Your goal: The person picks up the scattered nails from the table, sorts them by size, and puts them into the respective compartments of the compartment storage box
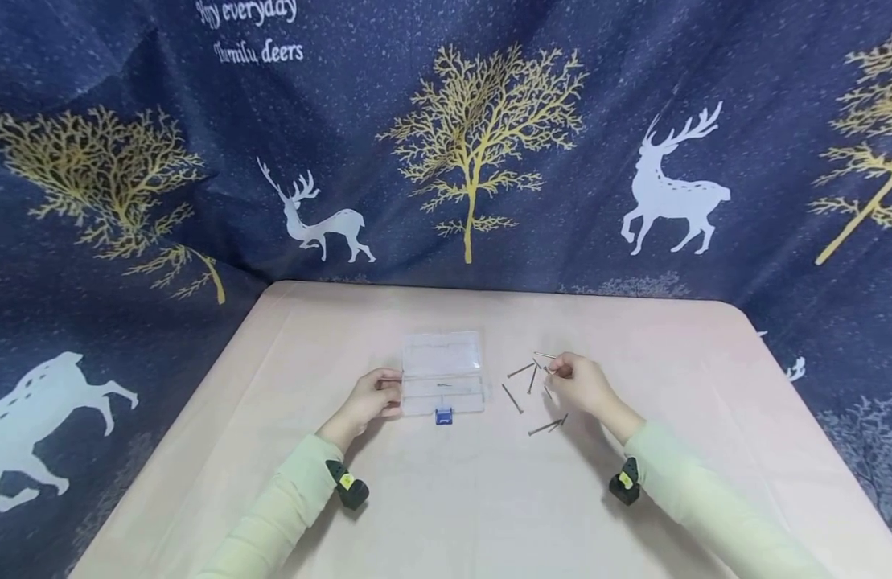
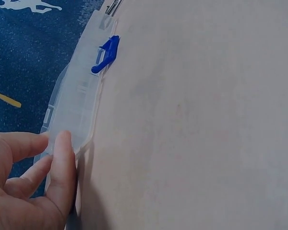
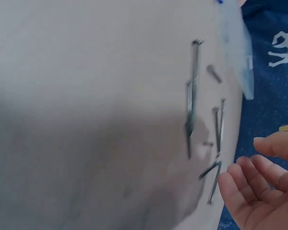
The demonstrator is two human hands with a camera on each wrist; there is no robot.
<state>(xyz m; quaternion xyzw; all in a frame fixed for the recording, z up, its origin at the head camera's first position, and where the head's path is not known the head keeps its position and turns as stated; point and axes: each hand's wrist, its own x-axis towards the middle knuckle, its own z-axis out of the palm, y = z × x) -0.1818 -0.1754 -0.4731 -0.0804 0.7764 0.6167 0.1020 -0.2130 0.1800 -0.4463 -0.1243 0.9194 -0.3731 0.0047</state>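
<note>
A clear plastic box (image 1: 441, 370) lies with its lid tilted back and its blue latch (image 1: 443, 416) toward me. One small nail (image 1: 444, 385) rests inside it. At the left end of the box, my left hand (image 1: 373, 396) holds the edge between thumb and fingers, as the left wrist view also shows. My right hand (image 1: 579, 384) hovers by a loose group of metal nails (image 1: 532, 379), fingertips close over them. In the right wrist view its thumb (image 3: 273, 143) stands apart from the bent fingers, and no nail shows between them.
Right of the box lies a single long nail (image 1: 512, 399); a few more nails (image 1: 547, 427) lie nearer me. The pale tabletop (image 1: 489, 498) reaches back to a dark blue cloth (image 1: 532, 201) printed with deer and trees.
</note>
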